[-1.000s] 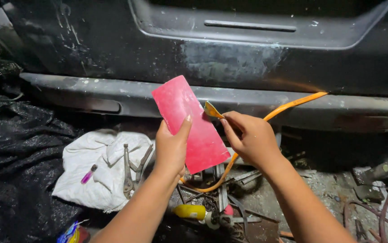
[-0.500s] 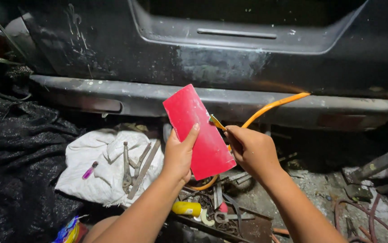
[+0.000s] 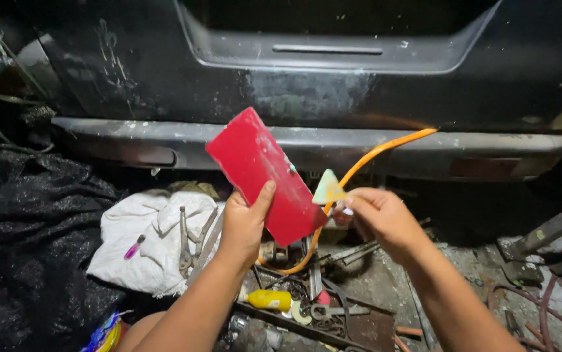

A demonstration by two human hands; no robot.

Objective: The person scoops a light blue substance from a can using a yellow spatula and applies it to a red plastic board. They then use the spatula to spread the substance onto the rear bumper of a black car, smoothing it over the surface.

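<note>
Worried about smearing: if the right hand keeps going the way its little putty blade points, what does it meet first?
Probably the red board held by the left hand; the right hand aims its putty blade at its edge, though depth is unclear.

Pliers (image 3: 186,242) lie on a cloth (image 3: 144,244), left of the tool tray (image 3: 333,313), below the bumper (image 3: 333,146).

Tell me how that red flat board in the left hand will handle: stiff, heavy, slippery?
Red board looks stiff: held at one end by the left hand, it stays flat. Probably light, since thumb and fingers alone carry it. Its smooth face may be slippery.
</note>
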